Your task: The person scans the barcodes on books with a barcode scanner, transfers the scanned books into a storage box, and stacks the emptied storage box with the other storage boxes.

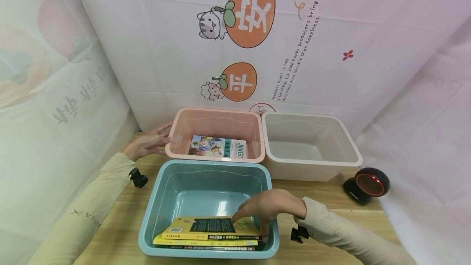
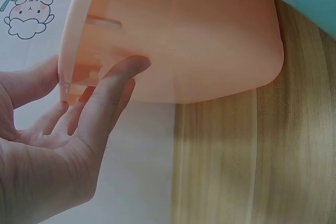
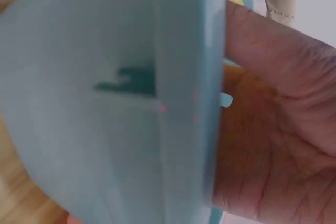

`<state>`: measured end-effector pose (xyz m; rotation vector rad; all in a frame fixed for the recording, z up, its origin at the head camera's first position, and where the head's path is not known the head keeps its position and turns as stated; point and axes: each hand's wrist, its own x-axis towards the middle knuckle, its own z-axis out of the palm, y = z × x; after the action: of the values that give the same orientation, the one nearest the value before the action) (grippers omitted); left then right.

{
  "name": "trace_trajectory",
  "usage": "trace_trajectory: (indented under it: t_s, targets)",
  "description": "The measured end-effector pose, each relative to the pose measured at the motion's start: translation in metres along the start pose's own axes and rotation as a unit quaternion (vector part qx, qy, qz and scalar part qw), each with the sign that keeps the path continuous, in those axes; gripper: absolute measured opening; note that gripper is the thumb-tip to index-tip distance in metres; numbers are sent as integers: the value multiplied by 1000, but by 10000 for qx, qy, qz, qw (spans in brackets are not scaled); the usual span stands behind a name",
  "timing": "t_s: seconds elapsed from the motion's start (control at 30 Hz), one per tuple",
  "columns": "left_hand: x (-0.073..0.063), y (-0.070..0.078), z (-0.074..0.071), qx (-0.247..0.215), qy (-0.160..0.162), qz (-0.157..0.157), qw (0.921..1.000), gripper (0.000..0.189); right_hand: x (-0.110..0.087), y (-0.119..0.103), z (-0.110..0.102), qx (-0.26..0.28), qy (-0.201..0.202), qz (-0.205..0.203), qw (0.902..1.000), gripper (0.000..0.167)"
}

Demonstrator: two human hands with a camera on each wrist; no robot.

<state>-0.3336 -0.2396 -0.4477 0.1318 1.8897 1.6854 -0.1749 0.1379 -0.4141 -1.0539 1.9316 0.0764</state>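
Observation:
In the head view, my left hand (image 1: 149, 144) is at the left side of the pink bin (image 1: 176, 132), with fairly straight fingers touching its rim and outer wall. The left wrist view shows the thumb (image 2: 123, 72) along that wall. My right hand (image 1: 266, 207) reaches over the right rim of the blue bin (image 1: 149, 212). Its bent fingers touch the cover of the yellow book (image 1: 184, 226) on top of a stack. The thumb is at the book's right end; whether it pinches the book is hidden. Beneath lies another yellow-edged book (image 1: 202, 242).
An illustrated book (image 1: 207, 146) lies inside the pink bin. To its right stands a white bin (image 1: 312, 171). A black round device (image 1: 368, 183) with a red ring is on the wooden table (image 1: 121, 216). Printed white cloth (image 1: 165, 52) hangs behind and at both sides.

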Motion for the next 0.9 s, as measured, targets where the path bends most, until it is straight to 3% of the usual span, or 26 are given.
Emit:
trace_trajectory:
  t_s: [0.3, 0.53, 0.7, 0.9]
  targets:
    - [0, 1, 0, -98, -17, 26, 9999, 80, 3, -8, 11, -212, 235, 8, 9995, 90]
    - [3, -3, 2, -117, 55, -45, 9999, 81, -5, -4, 9, 250, 423, -337, 9982, 75]
    - [4, -5, 2, -189, 41, -36, 9998, 82, -13, 3, 9, 363, 1223, -371, 9911, 60]
    - [2, -3, 1, -168, 46, -55, 9998, 81, -1, 21, 14, 63, 2569, -311, 9659, 31]
